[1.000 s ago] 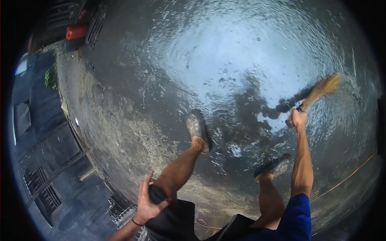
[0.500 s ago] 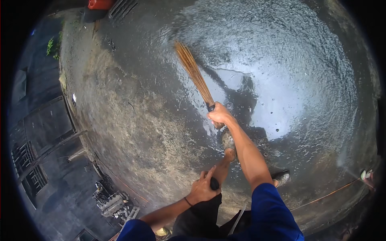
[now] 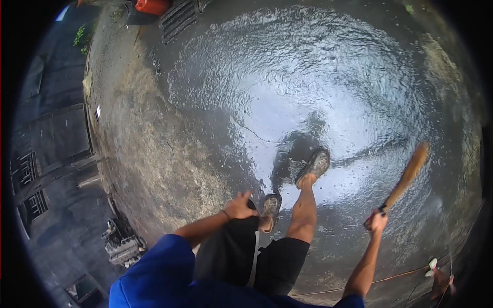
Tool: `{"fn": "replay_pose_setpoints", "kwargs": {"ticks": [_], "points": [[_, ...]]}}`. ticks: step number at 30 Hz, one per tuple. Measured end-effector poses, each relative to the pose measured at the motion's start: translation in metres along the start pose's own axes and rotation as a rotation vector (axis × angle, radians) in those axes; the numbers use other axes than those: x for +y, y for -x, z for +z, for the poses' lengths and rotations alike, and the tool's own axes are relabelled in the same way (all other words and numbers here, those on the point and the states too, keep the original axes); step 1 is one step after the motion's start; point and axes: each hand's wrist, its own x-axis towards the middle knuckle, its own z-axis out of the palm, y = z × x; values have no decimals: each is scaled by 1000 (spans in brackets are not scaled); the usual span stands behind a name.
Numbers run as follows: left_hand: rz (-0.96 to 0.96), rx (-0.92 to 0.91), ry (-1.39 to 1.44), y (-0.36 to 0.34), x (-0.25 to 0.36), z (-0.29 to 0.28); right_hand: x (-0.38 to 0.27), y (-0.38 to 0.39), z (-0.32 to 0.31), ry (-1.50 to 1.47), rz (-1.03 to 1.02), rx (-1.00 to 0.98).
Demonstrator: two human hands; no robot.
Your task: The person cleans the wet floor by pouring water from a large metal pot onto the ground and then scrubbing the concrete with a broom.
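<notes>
My right hand [image 3: 379, 220], out to the right, is closed round the dark-bound handle end of a straw hand broom [image 3: 408, 177]. The broom slants up and away from my fist, its bristle end blurred, over the wet floor [image 3: 359, 108]. My left hand [image 3: 239, 206] rests at the knee of my black shorts [image 3: 223, 246], fingers apart and holding no tool. Water spreads in a rippled sheet across the concrete beyond my feet. My right shoe [image 3: 314, 165], wet and speckled, stands in the water ahead of my left shoe [image 3: 272, 206].
A slotted drain grate [image 3: 178, 19] lies at the far left beside a red container [image 3: 152, 6]. Dark metal machinery [image 3: 122, 244] sits at the lower left. Another person [image 3: 441, 282] stands at the lower right near a thin hose [image 3: 395, 277] along the floor.
The broom has swung from ahead of me to the far right in my right hand. My right foot has stepped forward, and my left hand has stayed at the knee.
</notes>
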Motion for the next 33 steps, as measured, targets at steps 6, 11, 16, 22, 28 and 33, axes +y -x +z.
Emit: {"fn": "replay_pose_setpoints", "kwargs": {"ticks": [6, 11, 16, 22, 28, 33], "points": [[-273, 284, 24, 86, 25, -214, -37, -244, 155, -248, 363, 38], [-270, 610, 259, 61, -30, -239, -173, -282, 412, -210, -106, -193], [-302, 422, 190, 31, -43, -373, -299, -97, 677, -74, -136, -493], [-26, 187, 231, -28, -98, -466, -384, 34, 840, 365, -517, -370], [92, 16, 72, -61, -165, -503, -499, 149, 851, 364, -440, -655], [243, -18, 94, -74, -231, -472, -480, 222, 774, 213, -335, -554]]}}
